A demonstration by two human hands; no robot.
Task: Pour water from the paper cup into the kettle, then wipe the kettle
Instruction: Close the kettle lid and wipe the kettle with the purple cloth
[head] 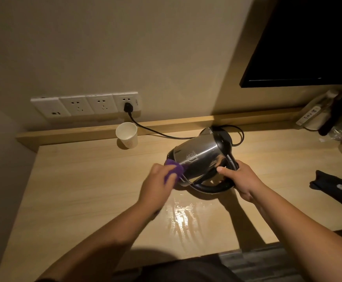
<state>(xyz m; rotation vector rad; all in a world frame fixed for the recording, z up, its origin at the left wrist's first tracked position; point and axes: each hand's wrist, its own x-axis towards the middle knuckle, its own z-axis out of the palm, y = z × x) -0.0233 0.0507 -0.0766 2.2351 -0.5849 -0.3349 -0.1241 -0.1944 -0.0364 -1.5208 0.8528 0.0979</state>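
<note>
On the bench [84, 190] in front of me the kettle [200, 157] is tipped over toward my left, its steel side turned up and its black handle [212, 185] low at the near edge. My right hand [241, 180] is wrapped tight around that handle, thumb pointing left across the top of it. My left hand [157, 186] is closed on a purple cloth [174, 169], pressing it against the kettle's left end, so cloth and steel are touching. The cup [127, 135] stands upright by itself near the back ledge, well apart from the kettle and to its left. A black cord [155, 132] runs from a plug in the wall sockets [84, 105] along the bench behind the kettle. A wet, shiny patch [184, 212] lies on the bench just nearer to me than the kettle, between my two forearms. A dark cloth item [335, 188] lies far to the right
</note>
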